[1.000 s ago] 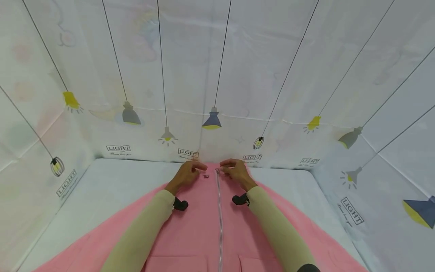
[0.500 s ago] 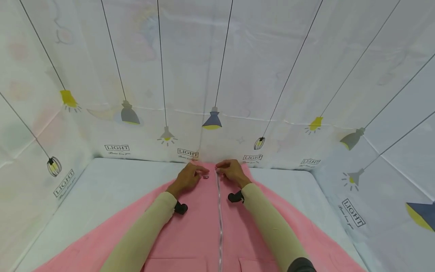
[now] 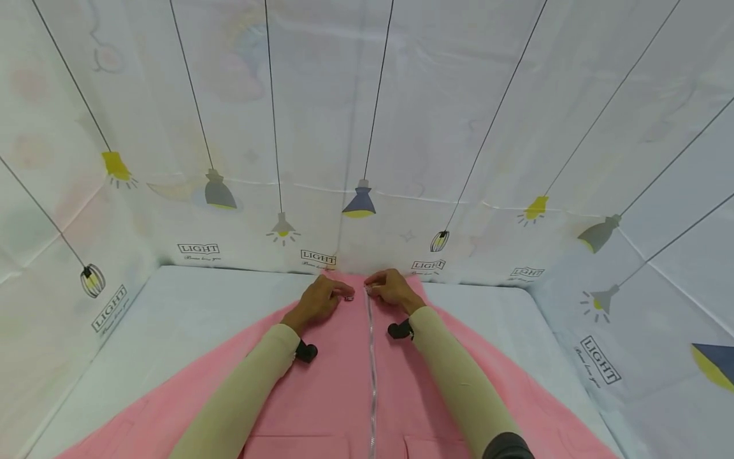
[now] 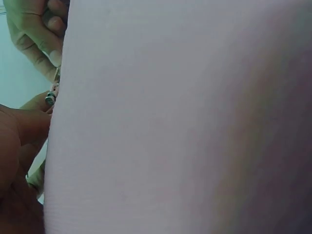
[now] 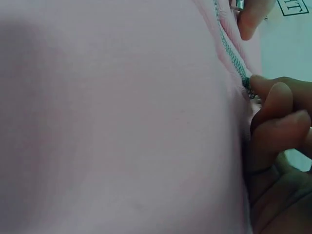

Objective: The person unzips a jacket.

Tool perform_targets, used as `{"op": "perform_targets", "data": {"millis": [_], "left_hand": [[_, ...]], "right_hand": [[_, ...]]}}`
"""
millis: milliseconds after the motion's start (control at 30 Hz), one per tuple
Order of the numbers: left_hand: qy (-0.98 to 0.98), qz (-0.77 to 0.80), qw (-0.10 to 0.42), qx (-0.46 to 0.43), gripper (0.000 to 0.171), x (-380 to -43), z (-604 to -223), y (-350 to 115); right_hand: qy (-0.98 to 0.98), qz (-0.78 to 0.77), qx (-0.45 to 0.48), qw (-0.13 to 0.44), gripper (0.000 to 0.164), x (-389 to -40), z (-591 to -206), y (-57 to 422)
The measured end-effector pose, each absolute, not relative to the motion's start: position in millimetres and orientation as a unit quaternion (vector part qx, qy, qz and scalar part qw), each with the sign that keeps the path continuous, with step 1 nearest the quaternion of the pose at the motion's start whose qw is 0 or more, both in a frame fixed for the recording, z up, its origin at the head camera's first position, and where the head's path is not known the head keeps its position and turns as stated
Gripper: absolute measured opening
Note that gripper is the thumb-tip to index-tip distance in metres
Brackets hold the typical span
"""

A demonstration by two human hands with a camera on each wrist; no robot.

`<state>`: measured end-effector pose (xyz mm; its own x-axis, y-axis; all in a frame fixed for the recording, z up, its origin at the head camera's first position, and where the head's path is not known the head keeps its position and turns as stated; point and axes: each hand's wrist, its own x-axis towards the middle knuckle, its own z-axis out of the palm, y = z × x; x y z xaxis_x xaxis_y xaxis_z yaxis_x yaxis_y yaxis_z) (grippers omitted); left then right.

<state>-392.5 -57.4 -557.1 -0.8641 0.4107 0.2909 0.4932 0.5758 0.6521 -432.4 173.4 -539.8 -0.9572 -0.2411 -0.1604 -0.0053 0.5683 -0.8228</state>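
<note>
A pink zip-front jacket (image 3: 327, 382) lies spread over the white surface. Its silver zipper (image 3: 373, 370) runs up the middle, closed along the visible length. Near the collar, my right hand (image 3: 392, 288) pinches the zipper pull (image 5: 251, 92) at the top of the zip between thumb and forefinger. On the other side my left hand (image 3: 317, 301) has its thumb and forefinger at a small metal clasp (image 3: 348, 298), pinching it. The clasp (image 4: 50, 98) also shows between the fingertips in the left wrist view, where pink fabric hides most of the scene.
Pale fabric walls (image 3: 246, 127) printed with hanging lamps enclose the surface at the back and both sides. Bare strips of the white tabletop (image 3: 218, 299) show beside the jacket. Two pocket edges (image 3: 298, 436) cross its lower front. Black wrist mounts (image 3: 306, 352) sit at my cuffs.
My left hand has moved slightly right onto the metal clasp. My right hand has shifted slightly left, its fingers closing on the zipper pull.
</note>
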Motion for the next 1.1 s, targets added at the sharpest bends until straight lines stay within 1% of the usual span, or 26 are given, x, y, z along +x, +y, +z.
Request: {"op": "perform_targets", "data": {"millis": [167, 333, 433, 633, 800, 933, 1100], "left_hand": [[-0.889, -0.377, 0.053, -0.254, 0.038, -392.5, -557.2, -56.8], [-0.895, -0.361, 0.061, -0.255, 0.039, -391.4, -556.1, -56.6], [-0.896, -0.355, 0.071, -0.258, 0.04, -389.7, -555.3, -57.4], [-0.899, -0.327, 0.069, -0.281, 0.039, -385.6, -552.2, -58.1], [-0.91, -0.273, 0.069, -0.303, 0.036, -384.9, -552.9, -58.6], [-0.922, -0.218, 0.068, -0.313, 0.038, -387.2, -554.7, -55.8], [-0.934, -0.165, 0.044, -0.314, 0.044, -389.7, -551.1, -49.7]], "right_hand": [[0.87, -0.479, -0.075, 0.088, 0.015, -428.7, -544.8, 179.4], [0.872, -0.479, -0.087, 0.047, 0.012, -417.4, -539.4, 188.6], [0.886, -0.452, -0.099, 0.022, 0.011, -411.4, -536.0, 193.7], [0.907, -0.394, -0.148, -0.004, 0.011, -403.1, -542.3, 200.9], [0.907, -0.378, -0.183, -0.012, 0.011, -396.5, -546.8, 200.7], [0.909, -0.373, -0.187, -0.01, 0.011, -395.0, -548.7, 199.7], [0.907, -0.371, -0.197, -0.009, 0.012, -395.4, -549.7, 200.2]]}}
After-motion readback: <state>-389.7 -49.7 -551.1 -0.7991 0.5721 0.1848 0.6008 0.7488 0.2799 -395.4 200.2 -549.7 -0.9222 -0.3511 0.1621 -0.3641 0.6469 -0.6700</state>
